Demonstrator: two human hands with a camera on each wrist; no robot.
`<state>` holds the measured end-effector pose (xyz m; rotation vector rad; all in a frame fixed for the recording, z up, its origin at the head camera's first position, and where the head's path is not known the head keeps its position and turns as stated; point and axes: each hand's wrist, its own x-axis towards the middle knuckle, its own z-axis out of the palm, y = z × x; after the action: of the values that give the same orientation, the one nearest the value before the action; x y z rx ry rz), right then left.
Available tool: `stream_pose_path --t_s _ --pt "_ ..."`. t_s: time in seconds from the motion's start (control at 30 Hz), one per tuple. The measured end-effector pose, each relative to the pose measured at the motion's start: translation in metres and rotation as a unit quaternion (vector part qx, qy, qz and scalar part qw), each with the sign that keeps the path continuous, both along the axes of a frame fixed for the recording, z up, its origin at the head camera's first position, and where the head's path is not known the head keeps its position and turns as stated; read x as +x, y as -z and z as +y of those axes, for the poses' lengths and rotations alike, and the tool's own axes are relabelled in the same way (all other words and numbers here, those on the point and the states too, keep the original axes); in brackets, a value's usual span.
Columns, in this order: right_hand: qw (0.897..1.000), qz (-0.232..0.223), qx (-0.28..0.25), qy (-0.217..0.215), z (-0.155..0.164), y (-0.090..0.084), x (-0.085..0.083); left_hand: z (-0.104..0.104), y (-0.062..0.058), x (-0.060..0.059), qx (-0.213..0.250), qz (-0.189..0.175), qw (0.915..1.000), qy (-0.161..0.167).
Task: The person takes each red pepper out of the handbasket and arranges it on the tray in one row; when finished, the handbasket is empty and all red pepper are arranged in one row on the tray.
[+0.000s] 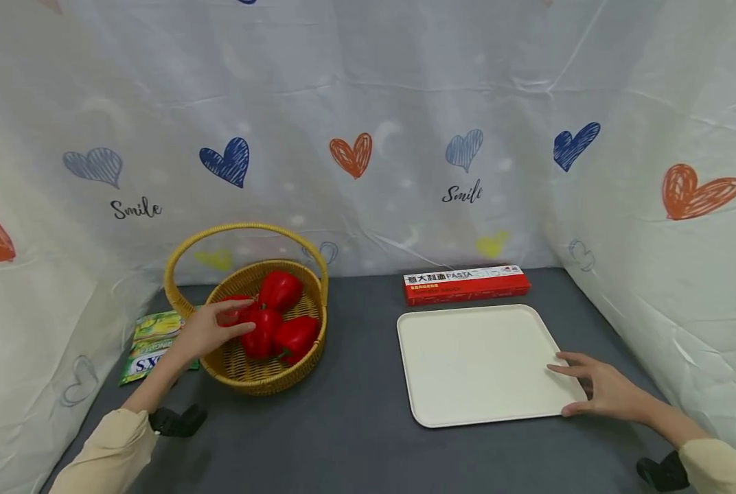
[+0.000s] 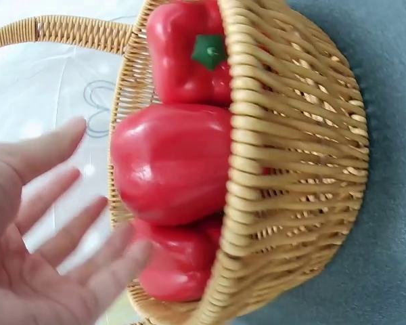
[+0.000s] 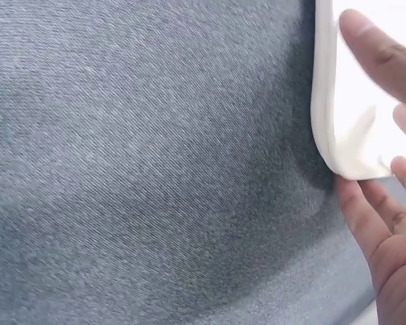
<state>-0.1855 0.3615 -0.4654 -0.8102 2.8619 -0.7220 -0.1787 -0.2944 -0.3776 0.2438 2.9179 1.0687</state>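
A woven basket (image 1: 269,381) (image 2: 291,176) with a hoop handle holds several red bell peppers (image 1: 279,290) (image 2: 172,162). My left hand (image 1: 210,329) (image 2: 47,237) reaches over the basket's near-left rim with fingers spread, close to the peppers and holding nothing. A cream tray (image 1: 467,363) (image 3: 338,115) lies empty to the right. My right hand (image 1: 596,387) (image 3: 382,196) rests at its near-right corner, fingers straight on the rim, thumb against the edge.
A red pasta box (image 1: 465,283) lies behind the tray. A green snack packet (image 1: 152,343) lies left of the basket. White cloth walls with hearts enclose the grey tabletop (image 1: 355,418) on three sides.
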Motion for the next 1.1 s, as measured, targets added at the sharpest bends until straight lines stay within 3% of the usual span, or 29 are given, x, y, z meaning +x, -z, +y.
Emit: stream_pose_path --t_s 0.13,0.2,0.37,0.5,0.73,0.83,1.1 --pt "1.0 -0.002 -0.023 -0.008 0.004 0.001 -0.004 0.002 -0.008 -0.004 -0.008 -0.066 0.9961 -0.058" --pt "1.0 0.023 -0.003 -0.012 0.007 0.002 -0.006 0.004 -0.011 -0.007 -0.012 -0.084 0.9936 -0.075" --pt "0.993 0.096 0.064 -0.025 0.013 0.003 -0.006 0.011 -0.008 -0.015 -0.029 -0.101 0.99 -0.095" --pt "0.993 0.096 0.064 -0.039 0.013 0.001 -0.008 0.013 -0.005 -0.018 -0.053 -0.104 0.9874 -0.106" --pt "0.997 0.0 0.082 -0.014 0.009 -0.004 -0.012 0.021 0.004 -0.018 -0.111 -0.052 0.9878 -0.096" --pt "0.996 -0.025 0.085 -0.012 0.012 -0.004 -0.012 0.029 0.01 -0.018 -0.108 -0.035 0.9877 -0.108" --pt "0.997 0.039 0.042 -0.055 0.013 0.0 -0.013 0.035 0.018 -0.011 -0.062 -0.024 0.9863 -0.151"
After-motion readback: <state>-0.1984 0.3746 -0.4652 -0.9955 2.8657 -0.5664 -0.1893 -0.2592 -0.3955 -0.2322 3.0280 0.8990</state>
